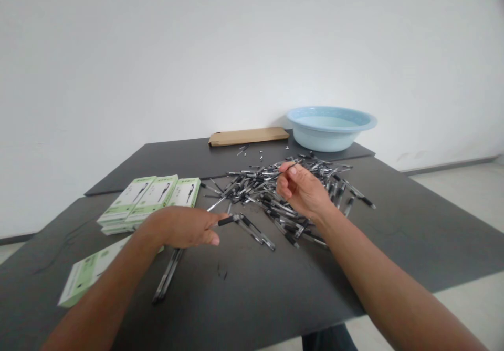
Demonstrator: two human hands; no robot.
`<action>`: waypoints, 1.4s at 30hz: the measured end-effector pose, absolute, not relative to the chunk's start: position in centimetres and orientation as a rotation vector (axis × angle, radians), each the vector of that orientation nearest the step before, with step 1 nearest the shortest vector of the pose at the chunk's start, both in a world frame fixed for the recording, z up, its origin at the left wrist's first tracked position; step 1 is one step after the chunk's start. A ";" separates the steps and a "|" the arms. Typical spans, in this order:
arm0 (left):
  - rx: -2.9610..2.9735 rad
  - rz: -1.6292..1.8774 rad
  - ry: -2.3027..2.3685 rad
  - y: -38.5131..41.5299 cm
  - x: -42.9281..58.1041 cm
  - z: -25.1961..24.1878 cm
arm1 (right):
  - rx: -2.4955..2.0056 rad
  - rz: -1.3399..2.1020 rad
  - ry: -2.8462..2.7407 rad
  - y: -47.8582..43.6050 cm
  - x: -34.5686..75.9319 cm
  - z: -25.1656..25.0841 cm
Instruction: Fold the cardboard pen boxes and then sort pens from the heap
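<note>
My right hand [299, 188] is above the pile of pens [271, 198], its thumb and fingers pinched on a thin dark pen [290, 167] that points up to the right. My left hand [185, 227] is lower, left of the pile, palm down. Its thumb and forefinger close at the end of a black-gripped pen [227, 220]. Several clear-barrelled pens [169, 275] stick out below this palm toward me; whether the hand grips them is hidden. Two pens [255, 231] lie side by side to the right of the left fingertips.
Green-and-white pen boxes [151, 196] are stacked at the left, with another box [92, 267] nearer me, partly behind my left forearm. A light blue basin [331, 135] and a flat brown cardboard piece [249, 136] are at the back of the dark table [244, 293]. Small white bits lie near the cardboard.
</note>
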State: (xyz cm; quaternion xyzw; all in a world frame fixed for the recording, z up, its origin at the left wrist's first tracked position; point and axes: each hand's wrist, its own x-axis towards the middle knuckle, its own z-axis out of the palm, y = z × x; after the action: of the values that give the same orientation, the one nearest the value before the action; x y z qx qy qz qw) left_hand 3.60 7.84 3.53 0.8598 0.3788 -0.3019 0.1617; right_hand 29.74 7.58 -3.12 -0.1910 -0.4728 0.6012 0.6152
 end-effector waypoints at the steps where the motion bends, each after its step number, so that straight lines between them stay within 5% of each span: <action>1: 2.456 -0.862 1.088 7.9 3.6 3.5 | -0.425 1.406 -1.079 7.3 29.4 -3.0; 33: 2.449 -0.808 1.089 7.8 3.3 3.4 | -0.348 1.516 -1.080 6.0 27.0 -3.8; 42: 2.421 -0.778 1.145 7.6 3.1 4.4 | -0.361 1.406 -1.444 4.3 25.8 -4.7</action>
State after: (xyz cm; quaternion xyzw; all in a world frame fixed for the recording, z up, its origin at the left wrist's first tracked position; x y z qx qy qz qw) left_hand 3.14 7.58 4.42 0.8547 0.4042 -0.2745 0.1754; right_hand 25.76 4.29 -4.74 -0.1507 -0.6022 0.5864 0.5204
